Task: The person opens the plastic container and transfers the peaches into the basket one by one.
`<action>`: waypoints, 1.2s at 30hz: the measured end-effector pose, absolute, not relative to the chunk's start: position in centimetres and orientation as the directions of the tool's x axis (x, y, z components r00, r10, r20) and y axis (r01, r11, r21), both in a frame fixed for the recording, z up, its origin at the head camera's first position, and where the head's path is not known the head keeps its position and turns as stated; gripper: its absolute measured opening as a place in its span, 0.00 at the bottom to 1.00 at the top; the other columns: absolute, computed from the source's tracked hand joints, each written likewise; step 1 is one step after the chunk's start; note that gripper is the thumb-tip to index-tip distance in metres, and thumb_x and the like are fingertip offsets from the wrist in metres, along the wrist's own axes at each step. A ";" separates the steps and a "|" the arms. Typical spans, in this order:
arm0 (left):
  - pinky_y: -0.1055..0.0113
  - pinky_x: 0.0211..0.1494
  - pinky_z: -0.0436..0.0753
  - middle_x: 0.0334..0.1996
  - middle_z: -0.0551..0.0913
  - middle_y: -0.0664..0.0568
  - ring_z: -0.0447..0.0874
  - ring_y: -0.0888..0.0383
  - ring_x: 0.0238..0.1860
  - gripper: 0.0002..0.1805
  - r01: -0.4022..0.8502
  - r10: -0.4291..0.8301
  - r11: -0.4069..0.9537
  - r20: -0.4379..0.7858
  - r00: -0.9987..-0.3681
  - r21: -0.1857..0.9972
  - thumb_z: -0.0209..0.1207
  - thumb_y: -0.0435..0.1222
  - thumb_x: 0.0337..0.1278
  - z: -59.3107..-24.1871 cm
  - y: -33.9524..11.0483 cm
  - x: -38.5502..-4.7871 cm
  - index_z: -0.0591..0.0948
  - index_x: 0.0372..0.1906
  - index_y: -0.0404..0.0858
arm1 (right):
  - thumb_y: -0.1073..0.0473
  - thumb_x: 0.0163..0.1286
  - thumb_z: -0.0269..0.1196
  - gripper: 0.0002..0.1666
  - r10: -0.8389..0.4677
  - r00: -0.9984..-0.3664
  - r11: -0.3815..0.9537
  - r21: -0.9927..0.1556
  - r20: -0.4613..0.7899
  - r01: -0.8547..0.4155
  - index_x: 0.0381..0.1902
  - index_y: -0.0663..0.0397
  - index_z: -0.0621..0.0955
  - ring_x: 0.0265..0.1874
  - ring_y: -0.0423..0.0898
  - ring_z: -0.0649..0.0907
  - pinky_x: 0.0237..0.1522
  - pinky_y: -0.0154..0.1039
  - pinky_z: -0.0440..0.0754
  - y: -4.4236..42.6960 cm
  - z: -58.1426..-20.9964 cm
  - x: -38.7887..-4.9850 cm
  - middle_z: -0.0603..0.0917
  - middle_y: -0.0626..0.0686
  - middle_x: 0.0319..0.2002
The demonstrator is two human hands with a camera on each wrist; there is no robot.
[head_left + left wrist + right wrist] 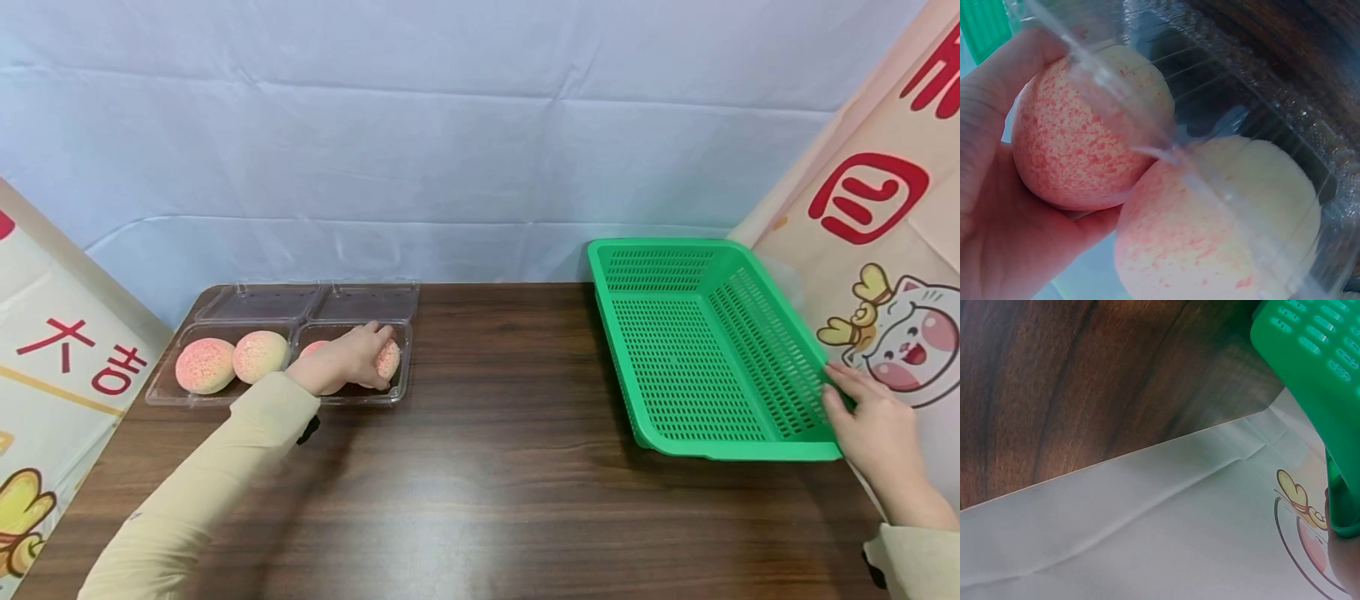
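My left hand point(348, 357) curls round a pink-and-cream peach point(1079, 144) at the right end of a clear plastic clamshell box point(401, 396). In the left wrist view the thumb and fingers hug its side, and another peach point(1222, 225) lies against it. Two more peaches, a pinker one point(205, 367) and a paler one point(260, 356), sit in the box's left half. Over on the right, my right hand point(877, 425) grips the rim of a green slotted basket point(618, 358), thumb inside the wall. The right wrist view shows only a sliver of that hand.
A brown wood-grain table point(480, 483) lies under the box and basket. The box's lid point(363, 302) is folded back toward the pale cloth point(450, 150) behind. Printed panels point(885, 317) stand at both sides, the right one close to the basket.
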State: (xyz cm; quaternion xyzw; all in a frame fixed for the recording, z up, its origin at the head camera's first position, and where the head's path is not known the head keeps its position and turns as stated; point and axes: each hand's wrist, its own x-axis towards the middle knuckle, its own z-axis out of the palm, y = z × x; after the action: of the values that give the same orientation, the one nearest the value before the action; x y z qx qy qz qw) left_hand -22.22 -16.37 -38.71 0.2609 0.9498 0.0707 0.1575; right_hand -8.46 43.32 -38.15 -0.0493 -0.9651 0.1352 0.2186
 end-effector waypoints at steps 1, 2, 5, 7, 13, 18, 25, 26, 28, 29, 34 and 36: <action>0.49 0.55 0.69 0.56 0.64 0.28 0.65 0.34 0.56 0.47 0.474 0.517 0.854 -0.265 -0.814 0.213 0.69 0.42 0.36 -38.6 -16.4 -22.2 0.60 0.62 0.24 | 0.63 0.68 0.46 0.23 0.154 -0.899 0.959 -0.283 0.409 0.035 0.55 0.75 0.70 0.60 0.65 0.65 0.63 0.53 0.53 43.3 -38.2 -8.5 0.70 0.71 0.55; 0.48 0.55 0.69 0.57 0.64 0.28 0.65 0.34 0.56 0.47 0.478 0.520 0.853 -0.267 -0.811 0.209 0.68 0.42 0.37 -38.6 -16.4 -22.2 0.60 0.63 0.24 | 0.63 0.68 0.46 0.23 0.154 -0.899 0.959 -0.282 0.410 0.036 0.55 0.75 0.70 0.60 0.65 0.65 0.63 0.53 0.53 43.3 -38.2 -8.5 0.70 0.71 0.55; 0.48 0.55 0.69 0.57 0.63 0.28 0.65 0.35 0.57 0.47 0.481 0.522 0.852 -0.273 -0.808 0.206 0.68 0.43 0.38 -38.5 -16.4 -22.3 0.59 0.63 0.25 | 0.64 0.68 0.47 0.22 0.156 -0.896 0.959 -0.281 0.417 0.036 0.54 0.75 0.70 0.59 0.65 0.65 0.63 0.53 0.54 43.3 -38.2 -8.5 0.70 0.71 0.55; 0.49 0.54 0.69 0.56 0.64 0.28 0.66 0.35 0.56 0.47 0.490 0.529 0.848 -0.267 -0.806 0.202 0.68 0.42 0.38 -38.4 -16.4 -22.3 0.60 0.62 0.24 | 0.64 0.68 0.47 0.22 0.156 -0.895 0.959 -0.282 0.417 0.036 0.54 0.76 0.70 0.59 0.65 0.65 0.63 0.53 0.54 43.3 -38.2 -8.5 0.70 0.71 0.55; 0.48 0.52 0.70 0.55 0.65 0.30 0.68 0.35 0.54 0.47 0.493 0.526 0.850 -0.276 -0.804 0.183 0.68 0.43 0.39 -38.2 -16.4 -22.4 0.60 0.63 0.25 | 0.64 0.68 0.46 0.22 0.159 -0.898 0.959 -0.279 0.410 0.043 0.54 0.76 0.70 0.59 0.65 0.65 0.63 0.53 0.54 43.3 -38.3 -8.6 0.70 0.71 0.55; 0.49 0.52 0.71 0.51 0.67 0.32 0.70 0.37 0.50 0.44 0.506 0.537 0.844 -0.251 -0.806 0.180 0.69 0.43 0.38 -37.9 -16.3 -22.3 0.62 0.60 0.26 | 0.64 0.68 0.47 0.22 0.157 -0.897 0.959 -0.280 0.414 0.039 0.55 0.75 0.70 0.59 0.65 0.65 0.63 0.53 0.54 43.4 -38.4 -8.6 0.70 0.71 0.55; 0.49 0.52 0.70 0.49 0.69 0.34 0.71 0.40 0.48 0.44 0.523 0.550 0.835 -0.230 -0.803 0.171 0.69 0.43 0.36 -37.5 -16.1 -22.1 0.64 0.59 0.26 | 0.63 0.68 0.46 0.22 0.155 -0.893 0.959 -0.280 0.424 0.033 0.55 0.75 0.70 0.59 0.64 0.65 0.62 0.53 0.55 43.5 -38.5 -8.5 0.70 0.70 0.55; 0.49 0.52 0.70 0.49 0.69 0.34 0.71 0.40 0.48 0.44 0.522 0.549 0.836 -0.229 -0.804 0.169 0.69 0.43 0.36 -37.5 -16.1 -22.1 0.64 0.59 0.26 | 0.64 0.68 0.47 0.22 0.152 -0.889 0.959 -0.282 0.432 0.027 0.54 0.75 0.71 0.59 0.65 0.66 0.62 0.53 0.55 43.5 -38.4 -8.5 0.71 0.70 0.55; 0.49 0.52 0.70 0.49 0.69 0.34 0.71 0.40 0.49 0.44 0.523 0.548 0.837 -0.228 -0.805 0.162 0.70 0.43 0.36 -37.4 -16.0 -22.1 0.64 0.59 0.26 | 0.64 0.67 0.47 0.21 0.148 -0.882 0.959 -0.283 0.447 0.018 0.53 0.75 0.71 0.58 0.65 0.67 0.62 0.52 0.55 43.6 -38.5 -8.6 0.71 0.70 0.54; 0.49 0.52 0.70 0.49 0.69 0.33 0.70 0.39 0.49 0.44 0.524 0.547 0.837 -0.229 -0.805 0.157 0.70 0.42 0.36 -37.4 -16.0 -22.1 0.64 0.59 0.26 | 0.64 0.67 0.48 0.21 0.146 -0.879 0.959 -0.284 0.453 0.012 0.53 0.75 0.71 0.58 0.65 0.67 0.63 0.52 0.55 43.6 -38.5 -8.6 0.72 0.70 0.53; 0.50 0.52 0.71 0.51 0.68 0.32 0.69 0.37 0.50 0.46 0.528 0.547 0.837 -0.229 -0.805 0.143 0.69 0.42 0.35 -37.2 -15.9 -22.1 0.63 0.60 0.25 | 0.65 0.66 0.48 0.21 0.139 -0.870 0.958 -0.285 0.473 -0.002 0.52 0.75 0.72 0.58 0.64 0.68 0.63 0.50 0.56 43.7 -38.6 -8.7 0.73 0.70 0.52; 0.49 0.53 0.70 0.52 0.68 0.31 0.69 0.37 0.51 0.47 0.530 0.550 0.835 -0.226 -0.804 0.146 0.69 0.42 0.35 -37.1 -15.8 -22.0 0.62 0.61 0.24 | 0.64 0.66 0.48 0.21 0.138 -0.869 0.958 -0.287 0.476 -0.005 0.52 0.75 0.73 0.58 0.63 0.68 0.63 0.50 0.56 43.7 -38.7 -8.7 0.73 0.70 0.52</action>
State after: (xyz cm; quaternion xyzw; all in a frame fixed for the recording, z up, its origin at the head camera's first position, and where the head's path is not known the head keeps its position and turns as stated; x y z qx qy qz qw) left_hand -22.05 -15.84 -37.06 0.2845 0.9490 0.0378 0.1303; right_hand -8.72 43.74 -38.67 -0.0347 -0.9563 0.1408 0.2538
